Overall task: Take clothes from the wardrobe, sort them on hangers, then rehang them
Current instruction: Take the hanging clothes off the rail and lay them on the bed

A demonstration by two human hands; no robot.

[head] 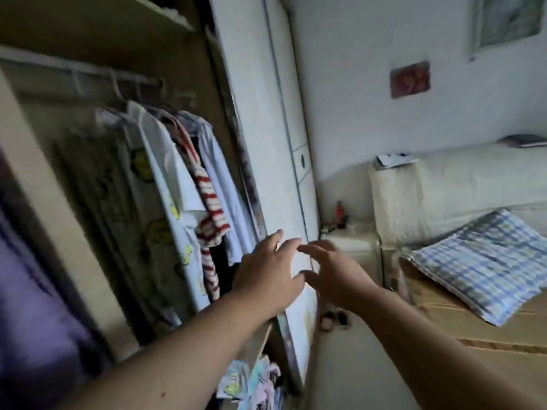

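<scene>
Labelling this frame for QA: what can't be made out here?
Head view:
- Rail and hangers: motion blur, hooks uncountable.
- Purple fabric: cut by left edge, blurred.
- Clothes pile: cut by bottom edge.
- Red bottle: too small to identify.
- Left hand, right hand: contact with wardrobe door unclear.

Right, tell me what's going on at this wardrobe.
A person reaches toward the open wardrobe with both hands empty, fingers spread. The left hand is beside the hanging clothes, the right hand in front of the white door. A white shirt, a red-striped garment and a pale blue shirt hang on the rail; none is held yet.
</scene>
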